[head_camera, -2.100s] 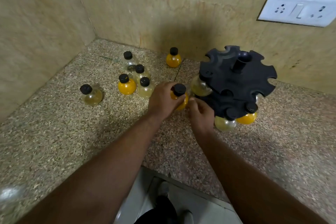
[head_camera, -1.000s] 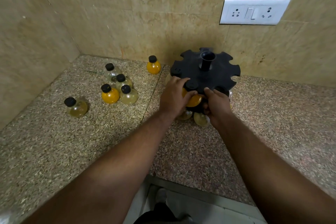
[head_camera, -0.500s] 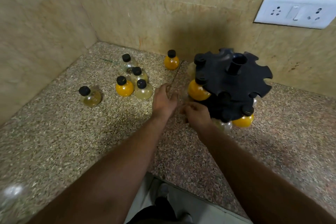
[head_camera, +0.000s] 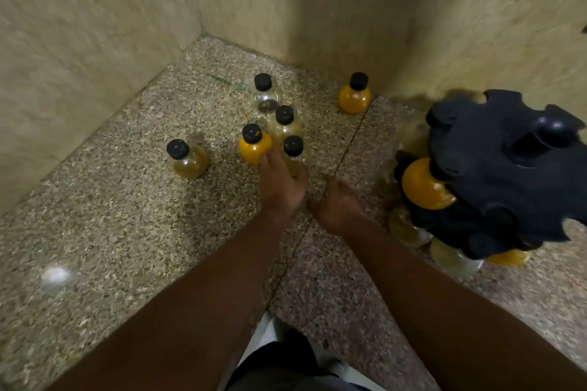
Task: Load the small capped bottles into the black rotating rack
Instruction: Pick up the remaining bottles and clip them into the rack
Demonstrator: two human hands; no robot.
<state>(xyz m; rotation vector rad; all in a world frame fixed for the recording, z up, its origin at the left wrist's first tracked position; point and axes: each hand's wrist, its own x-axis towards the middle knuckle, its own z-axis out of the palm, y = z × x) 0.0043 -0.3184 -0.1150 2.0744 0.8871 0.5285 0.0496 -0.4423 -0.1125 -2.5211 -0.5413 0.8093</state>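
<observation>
1. The left hand (head_camera: 281,182) reaches out to the far left, into a bunch of loose bottles. Its fingertips meet the near pale bottle (head_camera: 293,152) and lie beside an orange bottle (head_camera: 254,147). Blur and the back of the hand hide whether the fingers curl round either, so its grip cannot be told.
2. The right hand (head_camera: 336,203) sits low over the counter (head_camera: 127,216), just right of the left hand, with fingers loosely bent and holding nothing.
3. Six bottles stand upright on the counter, caps up. Four are bunched at the left fingertips, a lone pale bottle (head_camera: 187,157) stands further left, and a far orange bottle (head_camera: 354,94) stands by the wall.
4. The rack (head_camera: 508,174) stands right of both hands, nearer the right one and well apart from the bunch. A hung orange bottle (head_camera: 424,186) shows at its left edge, and others hang lower.
5. The coming move likely turns on this split: the bottles lie left of the hands and the rack lies right. The left hand is better placed to lift, and the right to steady or turn the rack. A bottle should stay upright so its neck slides sideways into a free notch.
</observation>
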